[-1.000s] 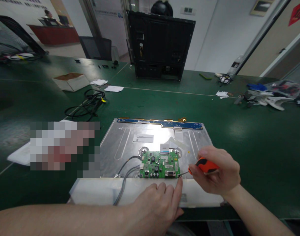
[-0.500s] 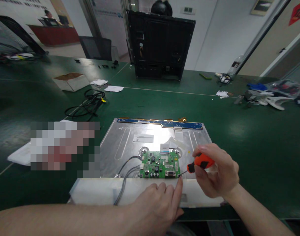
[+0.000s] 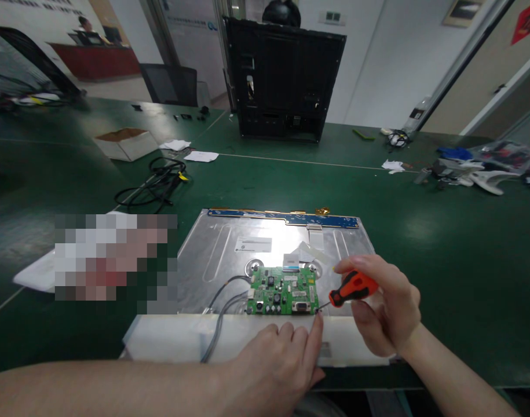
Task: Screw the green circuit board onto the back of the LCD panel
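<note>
An orange and black screwdriver (image 3: pixel 354 288) rests in my right hand (image 3: pixel 390 301), its handle end toward the palm and the fingers loose around it. Its thin shaft slants down-left to the lower right corner of a green circuit board (image 3: pixel 282 289). My left hand (image 3: pixel 284 353) lies in front of the board, index finger stretched out to that corner beside the screwdriver tip, the other fingers bent. Whether the fingertip touches a screw there is too small to tell. The board sits on the metal back of a display panel (image 3: pixel 216 249), with cables (image 3: pixel 221 324) at its left side.
A blue strip board (image 3: pixel 325 220) runs along the panel's far edge. Behind it stands a black monitor housing (image 3: pixel 286 81). To the left are a coiled black cable (image 3: pixel 156 182), an open carton (image 3: pixel 128 145) and a partly blurred white bag (image 3: pixel 34 275). Assorted parts (image 3: pixel 460 171) lie right.
My right fingers have shifted on the screwdriver handle, the thumb opening away from it, and more of the handle shows. My left hand has stayed in place.
</note>
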Motion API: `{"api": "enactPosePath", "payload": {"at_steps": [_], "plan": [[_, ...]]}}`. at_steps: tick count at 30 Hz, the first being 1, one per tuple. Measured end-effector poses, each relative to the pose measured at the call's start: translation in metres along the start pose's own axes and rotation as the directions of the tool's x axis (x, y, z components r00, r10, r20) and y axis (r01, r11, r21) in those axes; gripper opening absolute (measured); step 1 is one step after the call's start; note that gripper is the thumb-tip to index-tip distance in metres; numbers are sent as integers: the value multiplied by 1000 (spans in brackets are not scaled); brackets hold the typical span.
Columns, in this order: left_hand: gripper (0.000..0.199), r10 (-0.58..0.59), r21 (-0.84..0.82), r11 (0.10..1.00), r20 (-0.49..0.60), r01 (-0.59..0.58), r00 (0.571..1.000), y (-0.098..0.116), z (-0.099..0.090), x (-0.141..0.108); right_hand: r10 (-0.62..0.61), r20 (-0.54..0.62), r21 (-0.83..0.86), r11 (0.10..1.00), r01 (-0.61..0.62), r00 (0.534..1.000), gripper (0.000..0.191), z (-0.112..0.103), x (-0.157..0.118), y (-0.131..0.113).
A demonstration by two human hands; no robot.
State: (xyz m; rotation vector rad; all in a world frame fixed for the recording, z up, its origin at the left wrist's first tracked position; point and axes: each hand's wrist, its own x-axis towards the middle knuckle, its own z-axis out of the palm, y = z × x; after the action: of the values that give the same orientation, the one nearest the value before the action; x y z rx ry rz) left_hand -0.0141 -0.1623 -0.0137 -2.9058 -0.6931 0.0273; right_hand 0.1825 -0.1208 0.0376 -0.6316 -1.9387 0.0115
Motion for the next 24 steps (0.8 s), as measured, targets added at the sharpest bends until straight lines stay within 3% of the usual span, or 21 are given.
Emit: {"api": "enactPosePath", "payload": {"at_steps": [6,12,18,24], "plan": [[64,11,-5,1000,-11,-11,1000,1,4,-1,-34,-37,-3,999,34,999,60,1,-2,2],[62,-8,-35,999,-6,8,1000,3,5,-1,-93,-85,-94,992,85,992,50,4,5,5],[61,3,-29,1000,-2,-3,1000,1,3,-2,-85,-32,-92,992,82,996,37,3,6,3],[64,8,-2,1000,-29,-8,1000,0,4,-1,-42,-6,-16,999,42,999,51,-1,0,1]]}}
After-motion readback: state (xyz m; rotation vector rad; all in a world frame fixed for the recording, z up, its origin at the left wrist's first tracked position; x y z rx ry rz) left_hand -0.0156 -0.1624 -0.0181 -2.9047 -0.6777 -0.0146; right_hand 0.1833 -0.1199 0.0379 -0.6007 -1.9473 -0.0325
